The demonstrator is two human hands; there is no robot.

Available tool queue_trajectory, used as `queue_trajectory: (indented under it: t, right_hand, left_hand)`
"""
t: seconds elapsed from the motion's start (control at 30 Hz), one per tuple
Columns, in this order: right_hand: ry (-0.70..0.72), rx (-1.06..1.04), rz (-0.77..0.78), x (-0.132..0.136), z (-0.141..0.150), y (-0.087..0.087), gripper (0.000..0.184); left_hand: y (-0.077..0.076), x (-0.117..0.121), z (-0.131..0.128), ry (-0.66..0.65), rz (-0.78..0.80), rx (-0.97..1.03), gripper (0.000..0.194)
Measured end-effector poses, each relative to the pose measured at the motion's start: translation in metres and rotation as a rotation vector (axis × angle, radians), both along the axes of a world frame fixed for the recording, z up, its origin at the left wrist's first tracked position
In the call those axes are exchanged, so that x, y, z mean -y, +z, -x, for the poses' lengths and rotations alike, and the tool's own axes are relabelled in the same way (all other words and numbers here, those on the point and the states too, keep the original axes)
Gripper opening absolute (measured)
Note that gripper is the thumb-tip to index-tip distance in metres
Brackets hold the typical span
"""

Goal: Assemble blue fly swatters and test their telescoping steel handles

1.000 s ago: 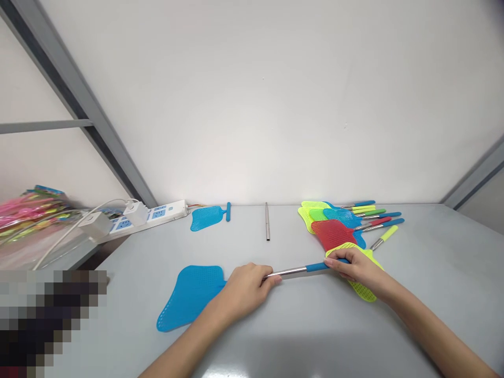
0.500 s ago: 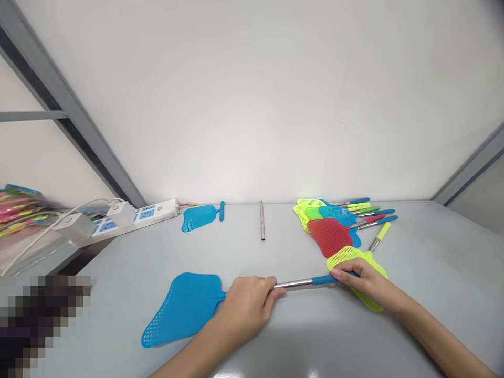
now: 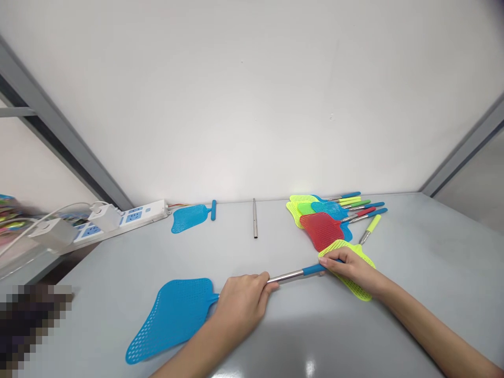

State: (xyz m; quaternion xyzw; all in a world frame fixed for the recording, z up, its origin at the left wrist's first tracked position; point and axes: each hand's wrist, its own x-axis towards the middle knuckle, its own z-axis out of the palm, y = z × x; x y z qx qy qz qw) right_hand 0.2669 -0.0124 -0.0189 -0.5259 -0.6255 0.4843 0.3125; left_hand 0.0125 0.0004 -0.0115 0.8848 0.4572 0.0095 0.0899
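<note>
A blue fly swatter (image 3: 173, 315) spans the front of the table, its perforated head to the left. My left hand (image 3: 244, 299) is closed around its metal rod, close to the head. At the other end, my right hand (image 3: 350, 268) grips the blue handle, fingers wrapped over its tip. Partly under my right hand lies a yellow fly swatter (image 3: 364, 257) with its handle pointing away. Just behind that rests a red fly swatter (image 3: 322, 231), on top of a pile of several blue, green and yellow ones.
Toward the back are a loose metal rod (image 3: 255, 220), a blue swatter head (image 3: 189, 218) and a short blue handle (image 3: 213, 210). On the left a white power strip (image 3: 153, 211) with plugs and cables runs along the grey table (image 3: 275, 336). A wall stands behind.
Both hands keep their hold on the blue fly swatter. It tilts slightly more, with the head nearer and the handle end higher. The whole view has shifted slightly.
</note>
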Motion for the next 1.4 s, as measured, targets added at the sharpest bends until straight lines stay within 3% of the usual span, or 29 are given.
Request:
queue_trajectory:
  t: [0.63, 0.9, 1.17, 1.4]
  right_hand:
    - [0.080, -0.043, 0.017, -0.033, 0.000, 0.005, 0.043]
    - [0.142, -0.057, 0.196, -0.039, 0.006, 0.023, 0.040]
    - [0.155, -0.191, 0.499, -0.034, 0.014, 0.029, 0.041]
    - [0.156, -0.237, 0.599, -0.028, 0.012, 0.024, 0.041]
  left_hand:
    - [0.013, -0.009, -0.001, 0.079, -0.110, -0.091, 0.031]
    - [0.016, -0.003, 0.006, 0.135, -0.195, -0.113, 0.027]
    - [0.009, 0.008, 0.013, 0.071, -0.493, -0.003, 0.018]
    - [0.002, 0.011, 0.010, 0.048, -0.455, -0.036, 0.013]
